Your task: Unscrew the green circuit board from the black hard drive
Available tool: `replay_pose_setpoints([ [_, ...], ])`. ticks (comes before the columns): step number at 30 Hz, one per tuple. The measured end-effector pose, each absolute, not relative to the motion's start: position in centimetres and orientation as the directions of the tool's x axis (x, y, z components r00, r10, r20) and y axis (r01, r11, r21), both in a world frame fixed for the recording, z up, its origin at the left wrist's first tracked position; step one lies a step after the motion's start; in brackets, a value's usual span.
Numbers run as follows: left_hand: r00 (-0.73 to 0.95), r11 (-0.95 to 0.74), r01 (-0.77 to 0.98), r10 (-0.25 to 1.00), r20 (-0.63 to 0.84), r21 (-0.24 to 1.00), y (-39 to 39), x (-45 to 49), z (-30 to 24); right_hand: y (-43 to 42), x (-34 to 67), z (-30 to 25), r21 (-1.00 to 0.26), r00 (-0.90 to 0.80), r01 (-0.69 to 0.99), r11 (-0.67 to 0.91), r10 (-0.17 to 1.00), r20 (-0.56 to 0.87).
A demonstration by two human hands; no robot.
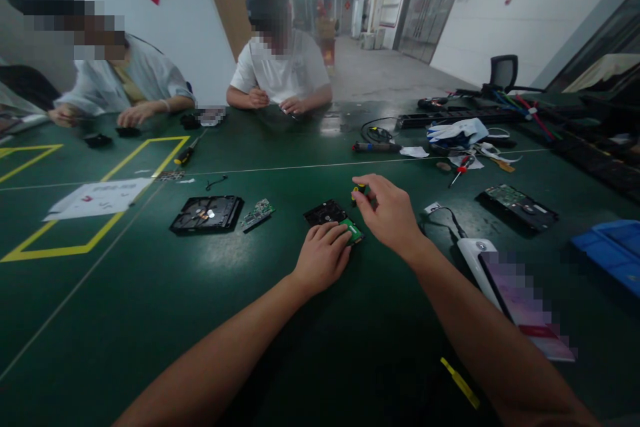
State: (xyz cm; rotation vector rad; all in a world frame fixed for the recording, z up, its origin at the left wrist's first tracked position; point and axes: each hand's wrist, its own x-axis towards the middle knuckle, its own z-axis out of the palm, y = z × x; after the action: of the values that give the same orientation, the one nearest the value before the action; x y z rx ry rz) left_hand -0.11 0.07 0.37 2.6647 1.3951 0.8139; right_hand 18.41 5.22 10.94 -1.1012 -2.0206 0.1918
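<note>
My left hand [323,255] lies curled over the near end of a small black hard drive [326,213] on the green table [150,320], its fingers pressing on the drive's green circuit board [356,233]. My right hand [387,212] hovers just right of the drive, fingers pinched round the black and yellow handle of a small screwdriver [358,190] that stands over the drive's far corner. The screwdriver's tip is hidden behind my fingers.
An opened drive case [207,213] and a loose circuit board [257,213] lie to the left. Another drive [517,206], a phone on a white stand [520,293], a blue tray [610,250] and tools lie to the right. Two people work across the table.
</note>
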Motion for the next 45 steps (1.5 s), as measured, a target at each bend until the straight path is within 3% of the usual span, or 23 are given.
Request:
replay_pose_setpoints([
  [6, 0.459, -0.593, 0.766, 0.775, 0.436, 0.249, 0.11, -0.1, 0.18, 5.32, 18.51, 11.04, -0.497, -0.227, 0.638, 0.587, 0.761, 0.608],
  [20, 0.46, -0.596, 0.761, 0.774, 0.434, 0.257, 0.06, -0.15, 0.15, 5.22, 18.33, 10.91, -0.427, -0.26, 0.681, 0.594, 0.742, 0.618],
  [45, 0.457, -0.594, 0.761, 0.776, 0.434, 0.261, 0.04, -0.06, 0.31, 5.2, 18.42, 11.11, -0.444, -0.249, 0.655, 0.612, 0.729, 0.637],
])
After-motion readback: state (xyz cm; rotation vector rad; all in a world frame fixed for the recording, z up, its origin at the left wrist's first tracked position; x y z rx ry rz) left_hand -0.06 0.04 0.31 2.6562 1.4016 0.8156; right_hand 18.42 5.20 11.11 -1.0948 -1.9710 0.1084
